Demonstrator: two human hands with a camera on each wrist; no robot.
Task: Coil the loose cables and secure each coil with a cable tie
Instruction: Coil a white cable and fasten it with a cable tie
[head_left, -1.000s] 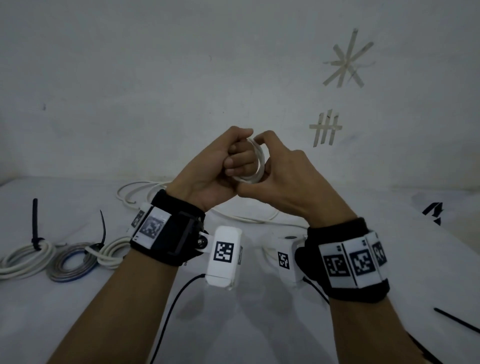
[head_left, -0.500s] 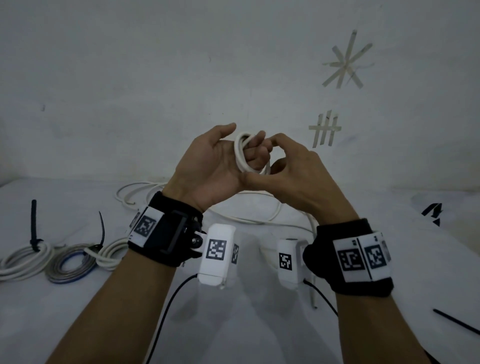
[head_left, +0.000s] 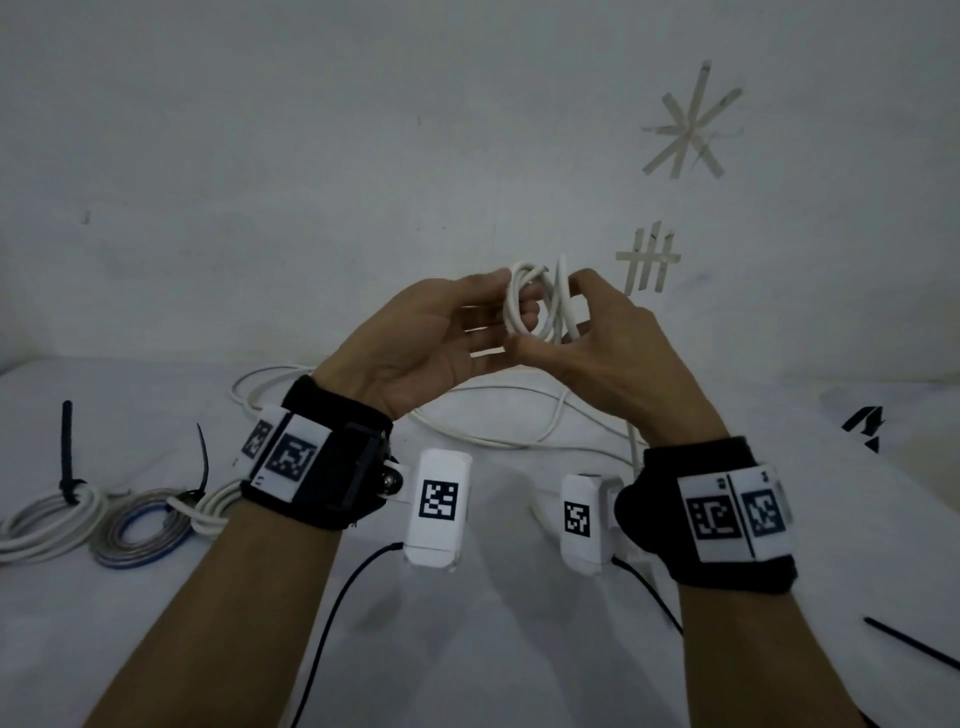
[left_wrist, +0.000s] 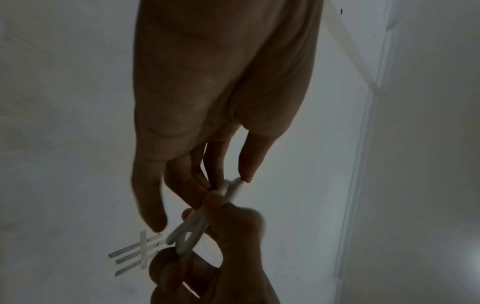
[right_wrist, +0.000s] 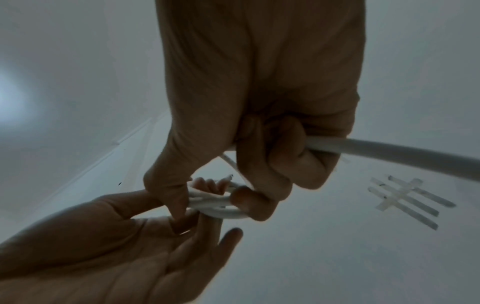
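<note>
A small coil of white cable (head_left: 535, 306) is held up in front of the wall between both hands. My left hand (head_left: 511, 296) has its fingers nearly straight and passed through the loops, with the thumb on the coil's top. In the left wrist view the thumb tip meets the cable (left_wrist: 233, 185). My right hand (head_left: 545, 312) pinches the coil (right_wrist: 221, 207) between thumb and index finger. Its other fingers curl round the strand (right_wrist: 389, 150) that runs off. The rest of the cable (head_left: 493, 415) lies loose on the white table behind my wrists.
Three coils bound with black ties lie at the left: a white one (head_left: 47, 519), a grey and blue one (head_left: 140, 530) and a white one (head_left: 218, 504) partly behind my left wrist. A loose black cable tie (head_left: 914, 644) lies at the right edge. Tape marks (head_left: 649, 257) are on the wall.
My left hand has gone from a fist round the coil to nearly straight fingers. The coil has turned so its loops show, and a strand now stands upright by my right fingers.
</note>
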